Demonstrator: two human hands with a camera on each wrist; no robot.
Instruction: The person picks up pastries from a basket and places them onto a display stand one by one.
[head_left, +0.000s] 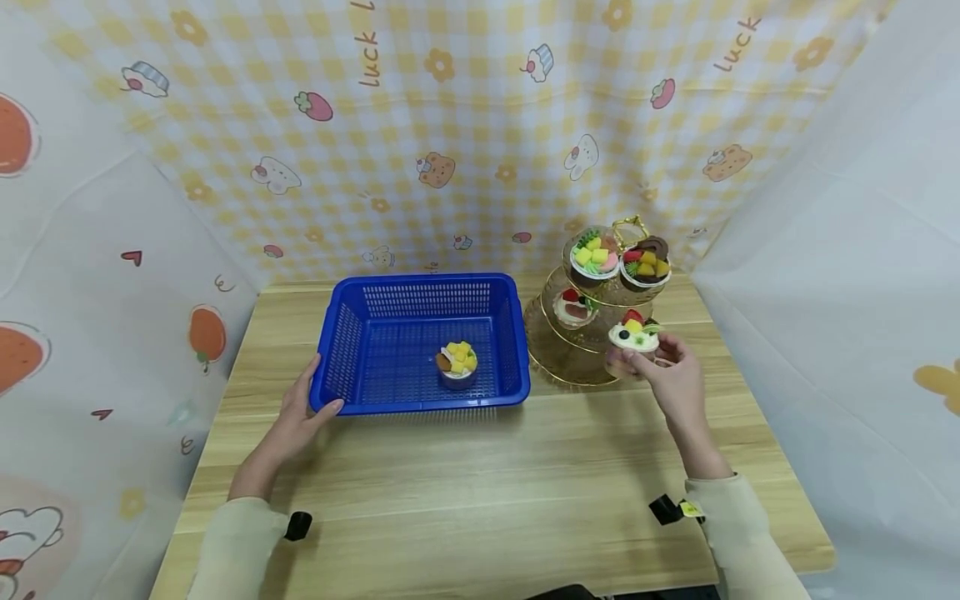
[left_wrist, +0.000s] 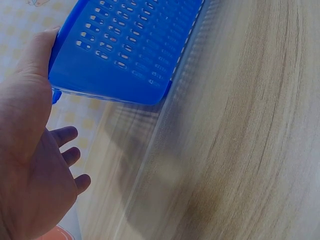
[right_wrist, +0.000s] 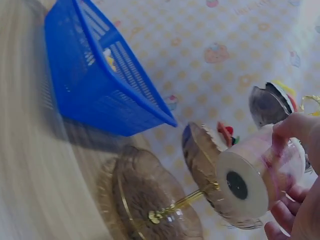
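Observation:
My right hand (head_left: 671, 375) grips a toy cupcake (head_left: 633, 337) by its cup, in front of the tiered stand's (head_left: 585, 340) right side. White cream, a strawberry, a yellow cube and a blueberry top it. In the right wrist view, the cupcake (right_wrist: 242, 182) is tilted, its pale underside showing a black disc. My left hand (head_left: 300, 412) holds the near left corner of a blue basket (head_left: 420, 407), thumb at the front rim. Three fingertips (left_wrist: 72, 156) hang below the rim in the left wrist view. One cupcake (head_left: 457, 365) with yellow cubes sits inside the basket.
Two cupcakes with fruit toppings (head_left: 595, 256) fill the stand's top tier, under a gold handle (head_left: 632, 225). Another cupcake (head_left: 573, 308) stands on the middle tier. The wooden table (head_left: 480, 492) ends at a yellow checked curtain (head_left: 465, 200) behind.

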